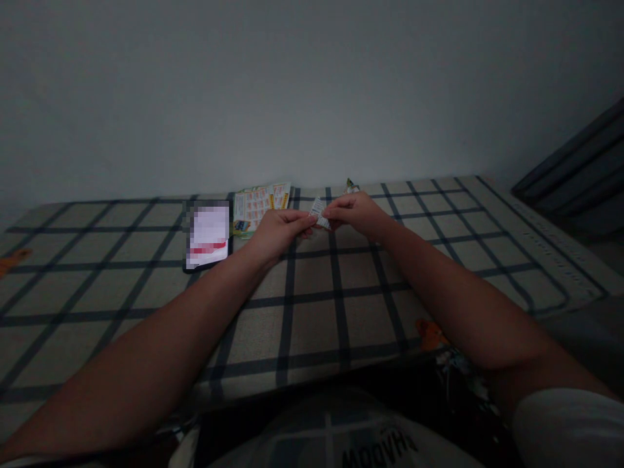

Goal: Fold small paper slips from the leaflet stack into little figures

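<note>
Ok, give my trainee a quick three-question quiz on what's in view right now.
1. True or false: both hands pinch the small white packet.
2. What lies left of the left hand on the checked cloth: A) a lit tablet, B) a mug, C) scissors?
3. What lies between the tablet and the wall?

Key
1. True; the right hand grips it too.
2. A.
3. A colourful printed sheet.
</note>
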The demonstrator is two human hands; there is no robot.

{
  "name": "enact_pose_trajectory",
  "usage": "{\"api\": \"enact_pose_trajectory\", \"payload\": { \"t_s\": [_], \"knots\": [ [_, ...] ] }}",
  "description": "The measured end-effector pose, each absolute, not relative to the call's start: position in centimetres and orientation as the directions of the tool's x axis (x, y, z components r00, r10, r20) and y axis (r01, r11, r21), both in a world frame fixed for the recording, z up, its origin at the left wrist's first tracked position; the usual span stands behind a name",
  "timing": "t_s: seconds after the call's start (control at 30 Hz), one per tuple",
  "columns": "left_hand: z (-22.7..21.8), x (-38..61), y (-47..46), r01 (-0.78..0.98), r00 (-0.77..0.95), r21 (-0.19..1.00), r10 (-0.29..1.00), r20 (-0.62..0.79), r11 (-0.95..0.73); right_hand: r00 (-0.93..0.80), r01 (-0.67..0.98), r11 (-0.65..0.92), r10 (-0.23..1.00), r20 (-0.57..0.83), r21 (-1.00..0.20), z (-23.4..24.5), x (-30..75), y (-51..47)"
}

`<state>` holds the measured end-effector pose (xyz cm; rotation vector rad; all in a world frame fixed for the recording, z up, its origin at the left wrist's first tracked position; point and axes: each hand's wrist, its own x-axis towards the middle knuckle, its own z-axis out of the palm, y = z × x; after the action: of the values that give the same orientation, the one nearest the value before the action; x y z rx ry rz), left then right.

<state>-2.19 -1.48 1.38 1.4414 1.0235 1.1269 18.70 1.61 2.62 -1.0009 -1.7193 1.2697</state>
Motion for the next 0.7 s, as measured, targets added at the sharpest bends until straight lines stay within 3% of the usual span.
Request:
{"api": "enact_pose_trajectory", "payload": {
  "t_s": [0.23, 0.5, 0.7],
  "knots": [
    [1.31, -2.02, -1.71, 0.012, 0.143, 0.986, 0.976, 0.165, -0.168, -0.437, 0.117, 0.151, 0.895, 0.086, -0.982, 2.59, 18.62, 1.13],
    [0.95, -1.88, -1.54, 0.021, 0.135, 0.986, 0.977, 0.163, -0.167, -0.466, 0.261, 0.351, 0.861, 0.201, -0.899, 2.76, 18.58, 1.24],
    [0.59, -1.89, -1.12, -0.034, 0.054, 0.986, 0.985, 0.166, -0.164, -0.469, 0.288, 0.329, 0.867, 0.167, -0.900, 2.37, 18.54, 1.34]
  ]
}}
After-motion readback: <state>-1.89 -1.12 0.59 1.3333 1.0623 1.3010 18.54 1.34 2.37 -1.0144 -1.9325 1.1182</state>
